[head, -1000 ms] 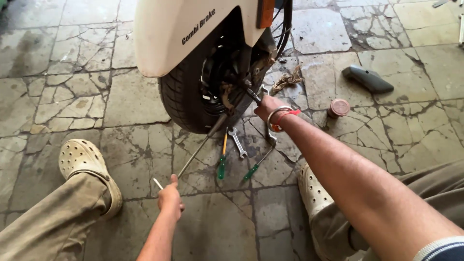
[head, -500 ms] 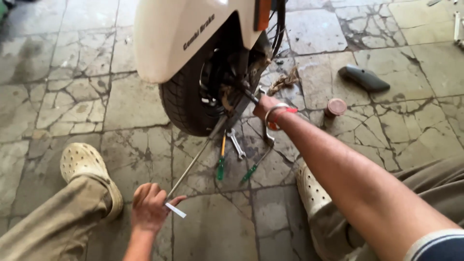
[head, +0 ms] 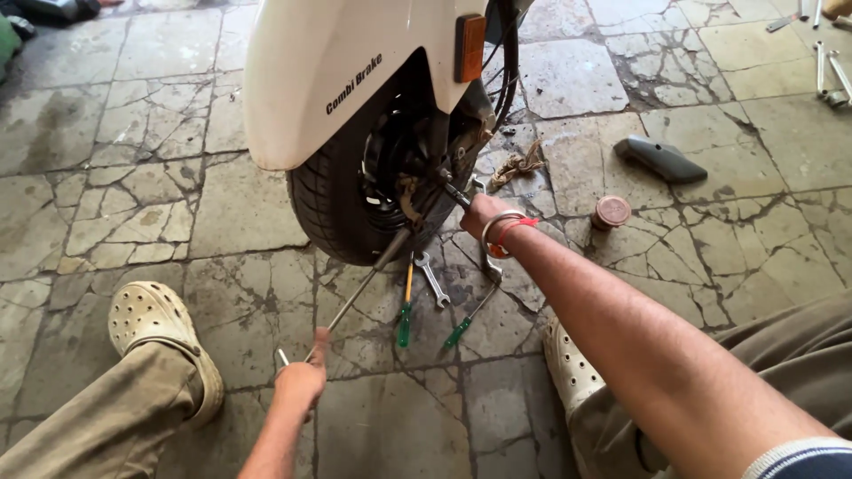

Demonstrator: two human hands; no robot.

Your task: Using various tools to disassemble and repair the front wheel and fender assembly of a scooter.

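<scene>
A white scooter's front wheel (head: 333, 200) stands on cracked stone paving. A long metal wrench bar (head: 359, 288) runs from the wheel's hub down toward me. My left hand (head: 300, 383) grips the bar's near end. My right hand (head: 479, 215), with a bangle and a red thread at the wrist, is closed on a tool at the axle on the hub's right side. The tool's head is hidden behind the hand.
Two green-handled screwdrivers (head: 405, 321) and a spanner (head: 431, 277) lie under the wheel. A small brown tin (head: 610, 212), a dark plastic part (head: 661, 160) and a rope scrap (head: 516, 166) lie to the right. My cream clogs (head: 155, 321) flank the tools. More tools (head: 829, 71) lie far right.
My left hand dropped back from the bar, then returned and now grips its near end. My right hand stayed at the axle.
</scene>
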